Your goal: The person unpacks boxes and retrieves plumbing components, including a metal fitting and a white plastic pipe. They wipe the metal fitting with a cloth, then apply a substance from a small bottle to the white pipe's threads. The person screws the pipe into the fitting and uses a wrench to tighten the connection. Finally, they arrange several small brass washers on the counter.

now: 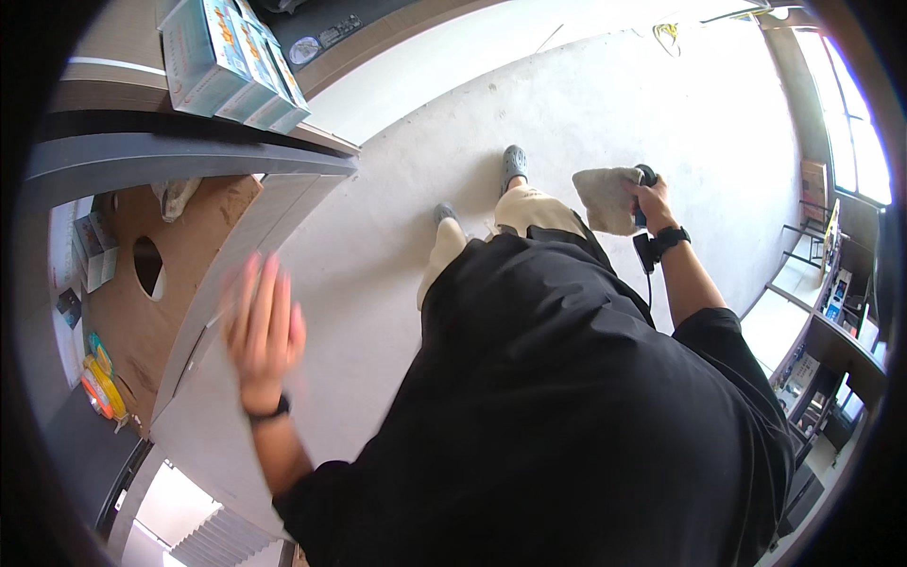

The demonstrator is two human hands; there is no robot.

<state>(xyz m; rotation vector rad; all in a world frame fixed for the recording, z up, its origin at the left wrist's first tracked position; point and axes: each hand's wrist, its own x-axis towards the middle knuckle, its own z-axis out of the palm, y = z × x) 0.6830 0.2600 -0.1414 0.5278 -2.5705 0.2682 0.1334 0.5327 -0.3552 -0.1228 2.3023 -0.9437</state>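
My left hand (263, 326) is raised at the left, its fingers stretched out and a little blurred, with nothing in it. It is beside the open cabinet, apart from it. Out to the right, my right hand (652, 203) is closed around a grey cloth (605, 198), which hangs flat to the left of the fingers. The same hand also grips a dark object with a round black end (646, 174); its kind is mostly hidden by the fingers. A black band and a small black box on a cord sit at my right wrist.
An open cabinet (213, 246) stands at the left, with a brown board, a crumpled cloth (175, 198) and colourful packs (104, 383) inside. Light-blue boxes (236, 71) stand on its top. Shelves with goods (831, 340) line the right. A yellow cord (667, 38) lies far off.
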